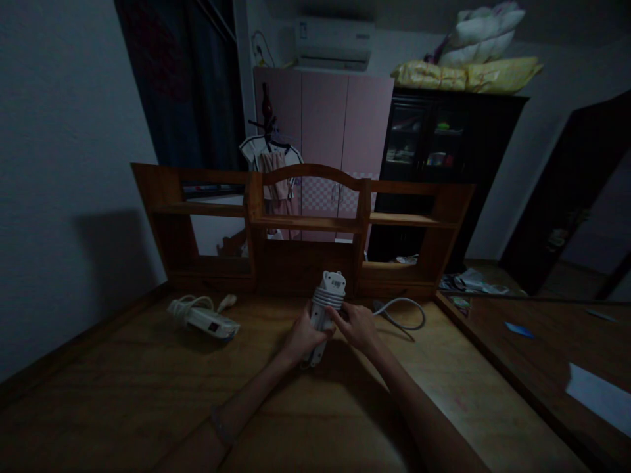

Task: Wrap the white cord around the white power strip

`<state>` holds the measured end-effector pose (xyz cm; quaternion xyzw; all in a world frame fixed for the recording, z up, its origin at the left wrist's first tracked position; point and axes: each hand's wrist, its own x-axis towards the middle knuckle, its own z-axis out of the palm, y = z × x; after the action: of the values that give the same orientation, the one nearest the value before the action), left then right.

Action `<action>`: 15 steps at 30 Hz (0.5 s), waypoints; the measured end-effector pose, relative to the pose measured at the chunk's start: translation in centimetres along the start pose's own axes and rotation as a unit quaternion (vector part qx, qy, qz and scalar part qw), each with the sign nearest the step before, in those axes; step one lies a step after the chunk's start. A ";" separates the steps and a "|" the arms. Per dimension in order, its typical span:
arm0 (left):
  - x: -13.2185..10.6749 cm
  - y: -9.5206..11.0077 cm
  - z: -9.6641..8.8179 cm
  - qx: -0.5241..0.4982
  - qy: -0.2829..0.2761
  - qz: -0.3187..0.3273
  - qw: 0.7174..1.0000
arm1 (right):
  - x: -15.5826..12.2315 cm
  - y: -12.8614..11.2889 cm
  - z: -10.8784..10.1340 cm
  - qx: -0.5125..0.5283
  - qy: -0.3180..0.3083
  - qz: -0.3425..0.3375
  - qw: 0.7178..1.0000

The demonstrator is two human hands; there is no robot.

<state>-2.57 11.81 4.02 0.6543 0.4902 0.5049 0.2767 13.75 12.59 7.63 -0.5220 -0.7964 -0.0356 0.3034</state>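
My left hand (302, 338) grips a white power strip (329, 297) that stands tilted on end over the wooden desk (148, 387). Its white cable is wound around the body in several turns. My right hand (359, 325) pinches the cable at the strip's right side. A loose loop of the same cable (403, 314) trails off to the right on the desk top.
A second white power strip (204, 319) with its coiled cord lies at the left of the desk. A wooden shelf unit (305, 223) stands along the desk's back edge. Papers (599, 396) lie on a darker surface at the right. Cabinets stand behind.
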 end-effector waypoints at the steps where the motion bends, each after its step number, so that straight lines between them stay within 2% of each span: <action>1: 0.0 0.0 0.0 -0.001 0.001 0.000 1.000 | 0.0 0.0 0.0 -0.001 -0.002 -0.002 1.000; 7: 0.0 0.2 0.0 -0.009 -0.002 -0.010 1.000 | -0.1 0.2 0.4 -0.001 -0.002 -0.008 1.000; 15: 0.0 -0.1 0.0 -0.003 -0.001 0.006 1.000 | 0.0 0.4 0.3 0.017 -0.010 -0.017 1.000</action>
<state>-2.55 11.85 3.95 0.6574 0.4843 0.5070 0.2759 13.92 12.93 7.26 -0.5036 -0.8087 -0.0218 0.3032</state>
